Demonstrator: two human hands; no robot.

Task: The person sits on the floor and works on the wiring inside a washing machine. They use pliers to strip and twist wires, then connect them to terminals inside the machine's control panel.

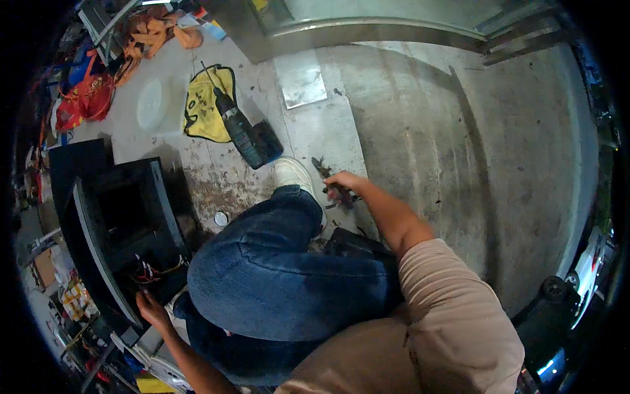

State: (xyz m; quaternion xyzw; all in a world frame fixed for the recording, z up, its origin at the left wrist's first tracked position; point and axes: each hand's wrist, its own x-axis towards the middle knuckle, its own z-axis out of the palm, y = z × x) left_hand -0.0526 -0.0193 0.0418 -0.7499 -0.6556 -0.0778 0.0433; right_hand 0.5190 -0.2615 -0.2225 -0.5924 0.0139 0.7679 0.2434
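Note:
At the left stands a black casing [172, 197] with a square opening and a pale curved edge. Several thin red and white wires [152, 270] hang in its near end. My left hand [152, 310] grips the near edge of this casing, close to the wires; some of its fingers are hidden. My right hand [342, 185] is closed around dark pliers [320, 165], held low over the floor beside my white shoe [293, 173]. The jaws of the pliers point away from me.
A cordless drill [241, 134] with a long bit lies partly on a yellow cloth [209, 98]. A small round lid [221, 218] sits near my knee. Orange straps [154, 36] and a red bag [85, 102] clutter the far left. A metal-framed glass door [387, 29] bounds the far side.

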